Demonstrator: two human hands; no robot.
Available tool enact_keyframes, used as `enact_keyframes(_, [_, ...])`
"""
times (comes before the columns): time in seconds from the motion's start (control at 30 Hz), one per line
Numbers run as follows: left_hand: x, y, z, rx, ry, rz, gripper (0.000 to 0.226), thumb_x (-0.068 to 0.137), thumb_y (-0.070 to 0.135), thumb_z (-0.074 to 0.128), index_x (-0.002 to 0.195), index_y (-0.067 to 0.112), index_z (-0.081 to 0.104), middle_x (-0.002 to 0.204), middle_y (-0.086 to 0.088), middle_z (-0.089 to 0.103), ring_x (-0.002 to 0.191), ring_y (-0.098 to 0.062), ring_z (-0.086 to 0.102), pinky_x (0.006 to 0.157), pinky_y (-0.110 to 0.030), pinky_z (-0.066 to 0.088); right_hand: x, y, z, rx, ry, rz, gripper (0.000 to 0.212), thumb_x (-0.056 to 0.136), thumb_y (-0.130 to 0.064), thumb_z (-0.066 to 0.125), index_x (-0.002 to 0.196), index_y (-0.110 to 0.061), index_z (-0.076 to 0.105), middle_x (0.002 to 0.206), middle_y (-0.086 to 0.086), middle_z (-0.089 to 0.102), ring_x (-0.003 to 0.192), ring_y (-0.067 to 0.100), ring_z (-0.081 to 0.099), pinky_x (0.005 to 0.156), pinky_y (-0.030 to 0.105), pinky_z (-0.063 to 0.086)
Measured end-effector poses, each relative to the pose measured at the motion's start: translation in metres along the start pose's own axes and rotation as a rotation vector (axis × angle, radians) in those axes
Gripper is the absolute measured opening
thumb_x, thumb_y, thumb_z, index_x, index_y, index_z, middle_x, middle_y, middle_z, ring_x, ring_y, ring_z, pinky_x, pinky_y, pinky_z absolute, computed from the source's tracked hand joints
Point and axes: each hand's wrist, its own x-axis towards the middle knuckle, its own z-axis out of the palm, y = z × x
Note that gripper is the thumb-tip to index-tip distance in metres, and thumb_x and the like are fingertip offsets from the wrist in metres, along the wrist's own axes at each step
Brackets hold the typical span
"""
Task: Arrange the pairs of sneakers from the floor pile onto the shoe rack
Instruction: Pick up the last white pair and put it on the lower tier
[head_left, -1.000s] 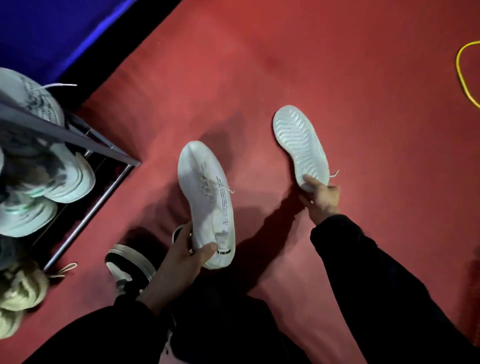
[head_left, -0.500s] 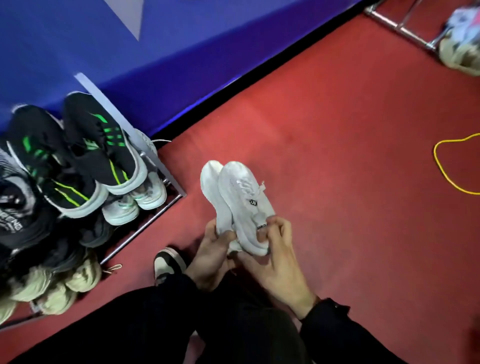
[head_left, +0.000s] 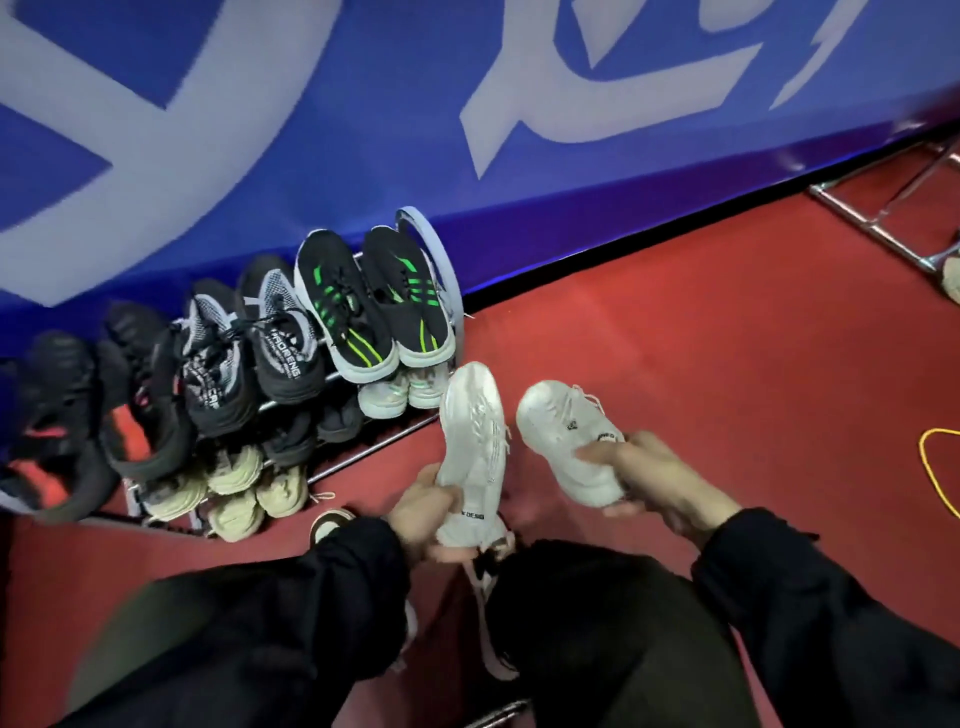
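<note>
I hold a pair of white sneakers above the red floor, one in each hand. My left hand (head_left: 423, 506) grips the heel of the left white sneaker (head_left: 472, 431), toe pointing away from me. My right hand (head_left: 652, 480) grips the heel end of the right white sneaker (head_left: 563, 434), a small gap between the two shoes. The shoe rack (head_left: 363, 449) stands to the left against the blue wall, its tiers filled with black, grey, green-striped (head_left: 371, 306) and beige sneakers (head_left: 234, 486). The held shoes hover just right of the rack's right end.
A blue banner wall (head_left: 467, 130) runs behind the rack. A yellow cable (head_left: 935, 475) lies on the red carpet at the right. A second metal rack frame (head_left: 883, 223) sits at the far right. My dark-trousered knees fill the bottom, with my own shoe (head_left: 327, 522) near the rack.
I lifted the second white sneaker off the floor, brought the two together, then spread them apart, one per hand. My view swung left and up toward the rack and wall.
</note>
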Motion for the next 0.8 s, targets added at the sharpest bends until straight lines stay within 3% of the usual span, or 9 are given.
enact_keyframes(0.1, [0.01,-0.024,-0.049,0.037,0.087,-0.033,0.079,0.051,0.011,0.063,0.13,0.012,0.055,0.112,-0.02,0.066,0.103,-0.042,0.067,0.077,-0.059,0.06,0.007,-0.024,0.013,-0.275,-0.084,0.078,0.027,0.091,-0.031,0.07,0.102,-0.006,0.072,0.069,0.004,0.075,0.055,0.017,0.07,0.051,0.03,0.06])
enact_keyframes(0.13, [0.001,-0.025,-0.06,-0.016,0.109,-0.077,0.072,0.055,0.01,0.061,0.126,0.013,0.056,0.112,-0.021,0.066,0.102,-0.045,0.067,0.074,-0.062,0.06,0.01,-0.028,0.022,-0.333,-0.134,0.101,0.03,0.093,-0.034,0.068,0.106,-0.006,0.07,0.077,0.008,0.077,0.058,0.02,0.072,0.051,0.031,0.061])
enact_keyframes(0.23, [-0.033,-0.027,-0.085,-0.192,0.15,-0.198,0.017,0.09,0.006,0.049,0.102,0.013,0.059,0.082,-0.01,0.067,0.063,-0.026,0.067,0.047,-0.036,0.057,0.025,-0.025,0.064,-0.416,-0.266,0.194,0.047,0.099,-0.049,0.056,0.122,-0.008,0.06,0.106,0.019,0.074,0.057,0.022,0.068,0.048,0.031,0.058])
enact_keyframes(0.3, [-0.041,-0.046,-0.105,-0.248,0.117,-0.235,0.017,0.098,0.014,0.047,0.089,0.015,0.06,0.06,-0.003,0.059,0.042,-0.017,0.055,0.051,-0.024,0.049,0.046,-0.008,0.101,-0.458,-0.307,0.225,0.058,0.096,-0.062,0.052,0.126,-0.012,0.055,0.091,0.011,0.069,0.048,0.016,0.056,0.043,0.027,0.048])
enact_keyframes(0.37, [-0.043,-0.07,-0.122,-0.272,0.166,-0.288,0.012,0.095,0.019,0.052,0.093,0.018,0.063,0.073,-0.005,0.065,0.058,-0.021,0.064,0.056,-0.031,0.056,0.069,0.015,0.144,-0.449,-0.336,0.203,0.067,0.089,-0.068,0.055,0.124,-0.011,0.057,0.066,0.005,0.053,0.044,0.014,0.043,0.04,0.023,0.037])
enact_keyframes(0.53, [-0.036,-0.118,-0.145,-0.441,0.324,-0.338,0.016,0.096,0.037,0.06,0.102,0.025,0.052,0.086,0.0,0.067,0.076,-0.023,0.069,0.063,-0.042,0.061,0.103,0.06,0.245,-0.165,-0.367,0.277,0.042,0.092,-0.035,0.071,0.125,-0.016,0.053,0.07,-0.002,0.048,0.042,0.007,0.036,0.04,0.018,0.03])
enact_keyframes(0.67, [0.0,-0.165,-0.167,-0.404,0.453,-0.279,0.08,0.068,0.053,0.083,0.125,0.009,0.049,0.102,-0.018,0.068,0.078,-0.032,0.073,0.069,-0.058,0.062,0.124,0.073,0.299,-0.036,-0.294,0.254,0.047,0.091,-0.026,0.074,0.128,-0.016,0.046,0.082,0.001,0.055,0.046,0.006,0.04,0.043,0.022,0.035])
enact_keyframes(0.73, [0.014,-0.175,-0.172,-0.404,0.487,-0.252,0.069,0.077,0.04,0.077,0.126,0.003,0.046,0.092,-0.019,0.069,0.066,-0.03,0.07,0.062,-0.049,0.062,0.137,0.074,0.319,0.063,-0.25,0.247,0.043,0.092,-0.025,0.073,0.123,-0.018,0.043,0.087,0.003,0.056,0.046,0.005,0.042,0.045,0.022,0.037])
enact_keyframes(0.8, [0.017,-0.172,-0.172,-0.466,0.502,-0.236,0.045,0.09,0.026,0.072,0.126,0.013,0.047,0.085,-0.021,0.071,0.056,-0.03,0.064,0.047,-0.035,0.053,0.153,0.076,0.336,0.146,-0.206,0.231,0.034,0.096,-0.025,0.069,0.117,-0.024,0.043,0.091,0.003,0.056,0.052,0.006,0.045,0.05,0.023,0.042])
